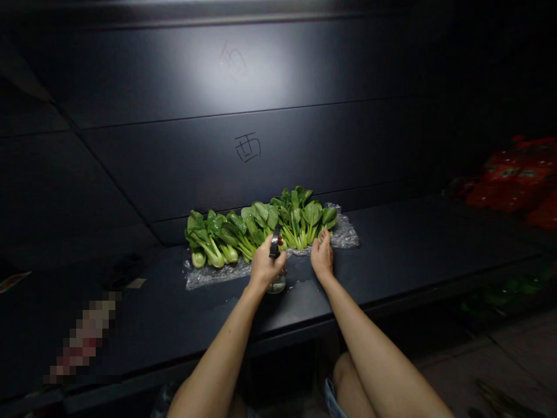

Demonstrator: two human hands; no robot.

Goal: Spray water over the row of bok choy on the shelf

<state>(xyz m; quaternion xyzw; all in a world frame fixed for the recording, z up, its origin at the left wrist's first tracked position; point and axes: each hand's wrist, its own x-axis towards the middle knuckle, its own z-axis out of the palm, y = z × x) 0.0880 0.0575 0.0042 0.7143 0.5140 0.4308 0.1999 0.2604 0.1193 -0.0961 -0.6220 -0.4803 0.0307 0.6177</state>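
left hand (266, 266) grasps bottle (274, 247), near side of greens (260, 216). right hand (322, 256) at greens' right part; cannot tell if gripping.

Clear container (277, 285) partly hidden behind left hand (263, 265)

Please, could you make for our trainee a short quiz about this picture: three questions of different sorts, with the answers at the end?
1. Which hand grips the clear bottle?
2. True or false: the leafy greens lie inside a wooden crate.
3. Where in the picture are the red packs? A) far left, B) centre, C) far right.

Key:
1. The left hand.
2. False: they lie in a row on clear plastic, on the dark shelf.
3. C.
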